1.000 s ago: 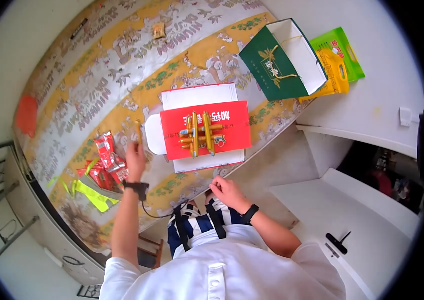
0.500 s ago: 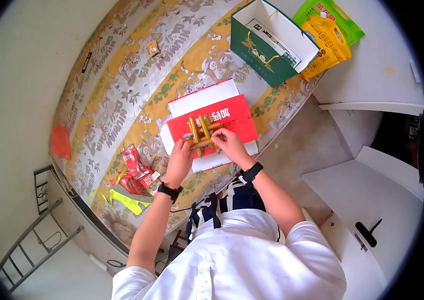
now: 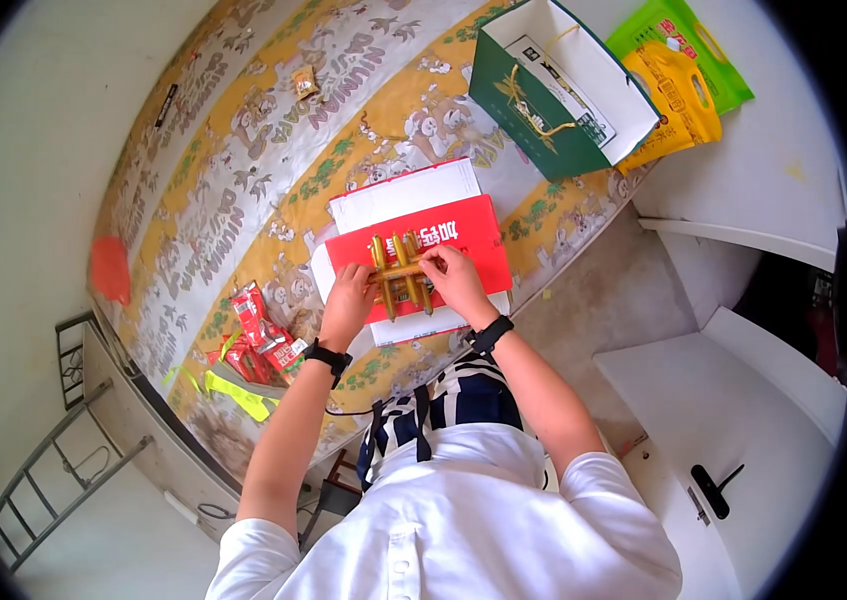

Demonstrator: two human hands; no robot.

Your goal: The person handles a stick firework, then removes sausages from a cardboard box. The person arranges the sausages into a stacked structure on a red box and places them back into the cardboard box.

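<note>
On a red and white flattened box (image 3: 479, 225), several gold-wrapped sausages (image 3: 390, 300) are arranged crosswise. One sausage (image 3: 399, 271) lies across the upright-running ones, its ends between my two hands. My left hand (image 3: 349, 300) pinches its left end with closed fingers. At the other end, the fingers of my right hand (image 3: 458, 282) are closed on the same sausage. How the sausages beneath it are layered is partly hidden.
Torn red packets (image 3: 259, 325) and a yellow-green strip (image 3: 239, 395) lie left of the box. Beyond it are a small snack packet (image 3: 305, 82), a green gift bag (image 3: 534, 110) and a yellow bag (image 3: 679, 105). The patterned bed cover's edge (image 3: 584, 240) runs along the right.
The crosswise sausage between my hands now sits higher over the stack. My hands have shifted slightly, and the camera view has moved a little.
</note>
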